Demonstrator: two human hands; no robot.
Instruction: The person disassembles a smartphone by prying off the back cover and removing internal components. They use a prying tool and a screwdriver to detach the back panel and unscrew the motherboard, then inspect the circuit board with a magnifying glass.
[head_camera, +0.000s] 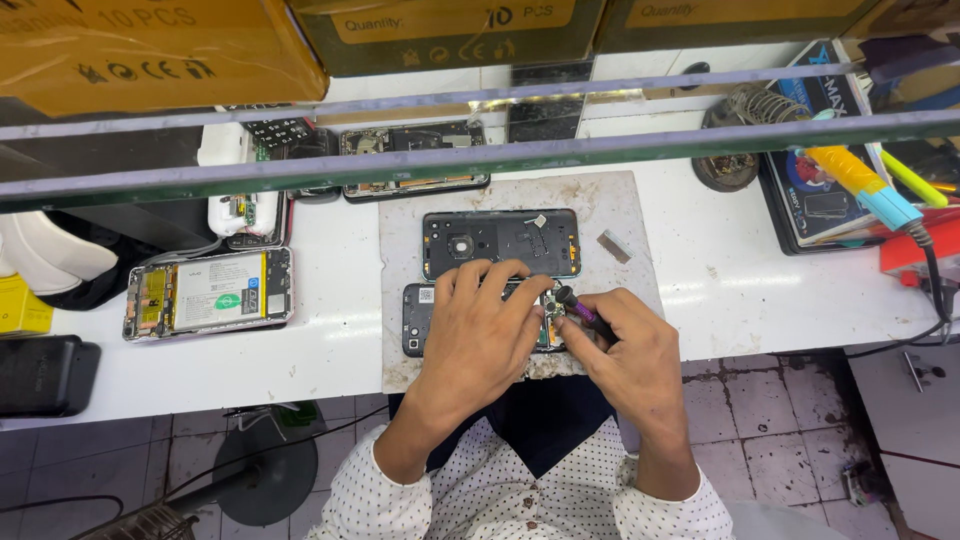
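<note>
A white worktop (780, 290) is stretching across the scene, with a glass shelf edge (480, 155) running above its far side and cardboard boxes (150, 45) sitting beyond that. A worn grey mat (610, 215) is lying in the middle of the worktop. On its far part a black phone frame (500, 242) is lying flat, well clear of both hands. Just nearer, an opened phone (418, 318) is lying along the mat's near edge. The left hand (478, 335) is pressing down on this phone, fingers spread and flat over it, holding it steady rather than gripping it. The right hand (632, 352) is clenching around a small dark screwdriver (580, 310), whose tip is touching the phone's right end. At the left, another opened phone with its battery showing (208, 293) is lying on the worktop, well apart.
</note>
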